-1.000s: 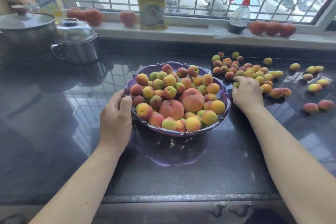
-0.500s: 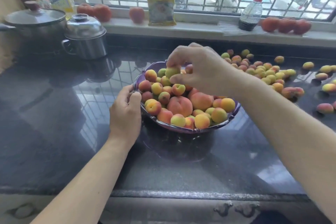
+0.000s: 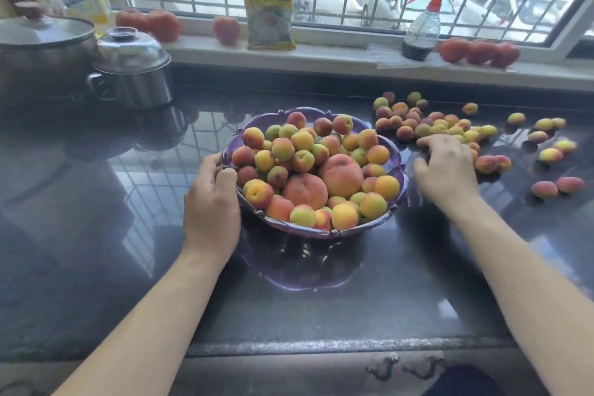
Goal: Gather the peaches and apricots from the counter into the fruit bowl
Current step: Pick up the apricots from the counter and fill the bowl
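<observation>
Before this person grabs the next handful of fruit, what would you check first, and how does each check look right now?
1. Fruit bowl steadied: ok, the left hand grips its rim.
2. Right hand free to take fruit: cannot tell, it is blurred.
3. Fruit within reach: ok, the pile of apricots lies right by that hand.
4. Room in the bowl: not ok, it is heaped above the rim.
5. Loose fruit left on the counter: ok, plenty.
</observation>
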A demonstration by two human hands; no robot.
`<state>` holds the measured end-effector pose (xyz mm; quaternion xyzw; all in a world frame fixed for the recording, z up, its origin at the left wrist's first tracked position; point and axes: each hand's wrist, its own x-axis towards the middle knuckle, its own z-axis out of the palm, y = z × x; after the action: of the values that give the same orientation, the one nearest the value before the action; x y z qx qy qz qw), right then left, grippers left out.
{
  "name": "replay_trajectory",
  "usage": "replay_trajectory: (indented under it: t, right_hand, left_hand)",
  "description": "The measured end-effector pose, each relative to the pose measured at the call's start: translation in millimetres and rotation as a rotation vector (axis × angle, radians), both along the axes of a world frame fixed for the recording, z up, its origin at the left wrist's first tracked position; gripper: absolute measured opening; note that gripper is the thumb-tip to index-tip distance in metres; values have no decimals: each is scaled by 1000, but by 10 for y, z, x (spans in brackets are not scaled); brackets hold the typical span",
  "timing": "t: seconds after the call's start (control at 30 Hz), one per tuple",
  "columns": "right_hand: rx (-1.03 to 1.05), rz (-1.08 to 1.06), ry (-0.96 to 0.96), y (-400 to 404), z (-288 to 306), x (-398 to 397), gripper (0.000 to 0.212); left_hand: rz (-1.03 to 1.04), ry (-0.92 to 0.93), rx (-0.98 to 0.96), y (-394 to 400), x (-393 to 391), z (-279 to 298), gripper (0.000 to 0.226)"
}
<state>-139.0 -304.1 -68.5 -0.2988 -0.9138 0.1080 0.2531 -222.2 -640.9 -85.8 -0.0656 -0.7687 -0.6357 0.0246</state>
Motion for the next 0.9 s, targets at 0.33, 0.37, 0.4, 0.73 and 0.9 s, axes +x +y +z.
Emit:
replay_trajectory:
  t: [0.33,0.37,0.4,0.73,0.9]
  right_hand:
    - [10,-144,-225,247,-212,-1,55]
    - [22,-155,-207,261,-213,26,53]
    - [33,-172,-192,278,-211,57,49]
    - [185,-148,-117,310,-192,44,32]
    - [279,-179,-127,262,-197,73,33]
  left_hand:
    - [3,-34,-3,-10,31,27,32]
    - [2,-34,-4,-9,34,35,31]
    - [1,-34,-5,-9,40,45,31]
    - [-1,-38,27,-15,69,65,42]
    - [-3,-35,30,-10,74,72,36]
